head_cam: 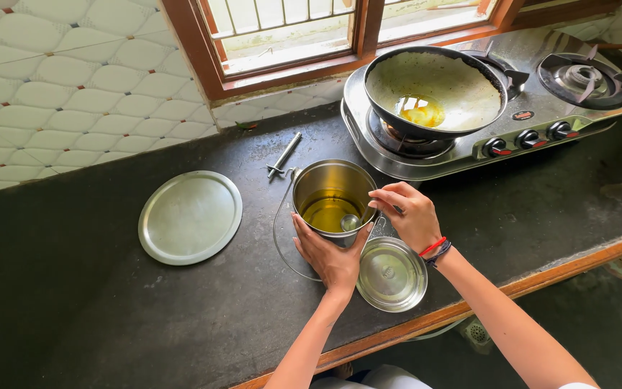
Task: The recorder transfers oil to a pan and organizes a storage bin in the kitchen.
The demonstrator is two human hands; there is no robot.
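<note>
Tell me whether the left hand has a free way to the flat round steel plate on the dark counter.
Probably yes: the left hand steadies the steel oil can, and only bare dark counter lies between it and the flat round steel plate.

A round steel plate (190, 216) lies flat on the dark table (73, 310), well left of centre. A gas lighter (283, 155) lies near the tiled wall (59, 79). A two-burner stove (484, 108) stands at the right; a dark pan (433, 90) with yellow liquid sits on its left burner. A wooden window frame (289, 68) runs behind.
</note>
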